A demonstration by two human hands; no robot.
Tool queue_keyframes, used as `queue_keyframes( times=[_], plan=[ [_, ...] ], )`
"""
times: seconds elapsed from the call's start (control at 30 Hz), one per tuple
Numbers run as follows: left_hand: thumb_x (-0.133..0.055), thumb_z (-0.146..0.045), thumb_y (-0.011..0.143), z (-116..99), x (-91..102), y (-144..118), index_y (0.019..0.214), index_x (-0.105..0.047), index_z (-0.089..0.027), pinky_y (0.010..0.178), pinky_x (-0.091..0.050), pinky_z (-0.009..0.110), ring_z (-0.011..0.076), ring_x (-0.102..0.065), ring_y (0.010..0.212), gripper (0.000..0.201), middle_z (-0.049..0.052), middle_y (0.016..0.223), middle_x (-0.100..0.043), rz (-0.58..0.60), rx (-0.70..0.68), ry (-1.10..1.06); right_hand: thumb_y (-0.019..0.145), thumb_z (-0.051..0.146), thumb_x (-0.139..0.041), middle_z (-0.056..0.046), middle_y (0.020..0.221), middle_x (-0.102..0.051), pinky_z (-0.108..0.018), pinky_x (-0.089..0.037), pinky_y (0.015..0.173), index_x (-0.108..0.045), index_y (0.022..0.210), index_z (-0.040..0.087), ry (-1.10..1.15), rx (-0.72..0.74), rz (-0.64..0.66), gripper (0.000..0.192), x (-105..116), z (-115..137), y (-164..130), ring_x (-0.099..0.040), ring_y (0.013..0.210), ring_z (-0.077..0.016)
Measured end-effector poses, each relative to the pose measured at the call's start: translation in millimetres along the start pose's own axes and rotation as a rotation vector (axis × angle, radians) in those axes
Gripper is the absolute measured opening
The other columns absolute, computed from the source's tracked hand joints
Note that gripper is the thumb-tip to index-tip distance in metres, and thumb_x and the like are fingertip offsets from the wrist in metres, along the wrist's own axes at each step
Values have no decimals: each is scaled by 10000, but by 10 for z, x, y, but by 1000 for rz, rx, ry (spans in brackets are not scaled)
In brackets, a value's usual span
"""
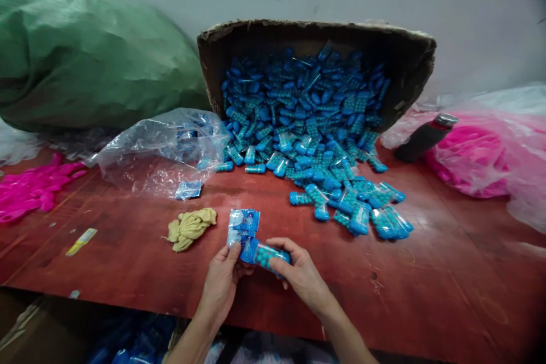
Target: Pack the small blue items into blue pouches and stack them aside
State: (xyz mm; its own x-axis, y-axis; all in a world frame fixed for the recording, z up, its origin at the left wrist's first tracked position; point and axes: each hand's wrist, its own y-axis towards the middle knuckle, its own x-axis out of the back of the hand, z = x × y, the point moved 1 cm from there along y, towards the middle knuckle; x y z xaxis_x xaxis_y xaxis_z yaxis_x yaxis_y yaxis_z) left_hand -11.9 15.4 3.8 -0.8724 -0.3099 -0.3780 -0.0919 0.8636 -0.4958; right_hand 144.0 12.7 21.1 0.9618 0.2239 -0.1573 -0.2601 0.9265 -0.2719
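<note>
My right hand grips a small clear bottle filled with teal balls, its blue end toward my palm. With thumb and fingers my left hand pinches a blue printed label, held against the bottle's other end. Just beyond lie more blue labels on the red table, partly under the held one. A crumpled yellow cloth rests left of my hands. Many similar bottles spill from a tipped cardboard box onto the table.
A clear plastic bag with blue labels lies left of the bottles. Farther left are a green sack, pink pieces and a yellow-and-white strip. A dark flask leans by a bag of pink items at right.
</note>
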Motion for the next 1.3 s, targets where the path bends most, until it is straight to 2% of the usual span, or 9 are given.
queue_keyframes(
  times=[0.1, 0.23, 0.3, 0.43, 0.53, 0.97, 1.07, 1.13, 1.3],
  plan=[
    [-652, -362, 645, -9, 10, 5, 676, -580, -134, 456, -447, 215, 102, -550, 466, 241, -10, 528, -611, -2, -6, -4, 741, 241, -560, 56, 604, -474, -162, -330, 405, -578, 1009, 210, -42, 16, 1, 269, 15, 46, 6, -396, 468, -61],
    [-665, -351, 633, -23, 23, 6, 671, -587, -129, 444, -435, 201, 98, -551, 470, 238, -7, 537, -620, -27, -29, 20, 740, 203, -575, 30, 737, -540, -191, -385, 560, -611, 975, 227, -115, 103, -24, 240, 54, 105, -6, -456, 602, -83],
    [-673, -347, 625, -23, 22, -1, 672, -588, -130, 438, -432, 199, 97, -548, 462, 238, -8, 532, -621, -33, -22, 16, 748, 205, -567, 23, 775, -551, -199, -387, 590, -609, 985, 236, -128, 118, -29, 242, 63, 108, -13, -465, 633, -93],
    [-656, -362, 640, -12, 11, -20, 661, -587, -129, 456, -449, 218, 104, -546, 452, 243, 0, 514, -616, 5, 19, 6, 754, 213, -560, 23, 765, -553, -192, -376, 551, -606, 983, 226, -93, 97, -10, 234, 50, 86, -13, -451, 598, -86],
    [-664, -360, 630, -16, 15, -27, 646, -589, -127, 460, -454, 226, 117, -557, 462, 245, 6, 500, -609, 21, 22, 2, 757, 217, -552, 39, 679, -525, -176, -351, 487, -597, 987, 214, -55, 58, 6, 235, 44, 81, -7, -419, 529, -68],
    [-675, -380, 610, 23, 36, -34, 575, -578, -130, 444, -450, 225, 115, -542, 421, 270, -8, 421, -568, -24, 35, -17, 749, 257, -544, 47, 601, -483, -162, -325, 402, -588, 1000, 205, -48, 18, -15, 260, 22, 42, -11, -401, 463, -64],
    [-680, -375, 605, 9, 45, -36, 588, -578, -131, 443, -444, 219, 110, -537, 424, 265, -10, 436, -576, -25, 5, -4, 750, 246, -548, 32, 665, -533, -182, -375, 475, -601, 990, 211, -88, 47, -35, 248, 28, 48, -17, -452, 527, -81],
    [-680, -367, 610, -2, 51, -40, 600, -575, -131, 444, -439, 212, 97, -524, 423, 258, -14, 454, -581, -24, -6, -5, 752, 235, -553, 20, 761, -575, -206, -413, 585, -608, 985, 223, -133, 89, -50, 239, 36, 63, -27, -505, 634, -103],
    [-671, -363, 624, 3, 56, -47, 611, -566, -129, 448, -438, 211, 94, -521, 433, 257, -17, 464, -576, -16, -11, -14, 762, 227, -551, 5, 942, -609, -264, -404, 792, -609, 981, 232, -182, 165, -63, 227, 40, 91, -44, -539, 862, -153]
  ],
)
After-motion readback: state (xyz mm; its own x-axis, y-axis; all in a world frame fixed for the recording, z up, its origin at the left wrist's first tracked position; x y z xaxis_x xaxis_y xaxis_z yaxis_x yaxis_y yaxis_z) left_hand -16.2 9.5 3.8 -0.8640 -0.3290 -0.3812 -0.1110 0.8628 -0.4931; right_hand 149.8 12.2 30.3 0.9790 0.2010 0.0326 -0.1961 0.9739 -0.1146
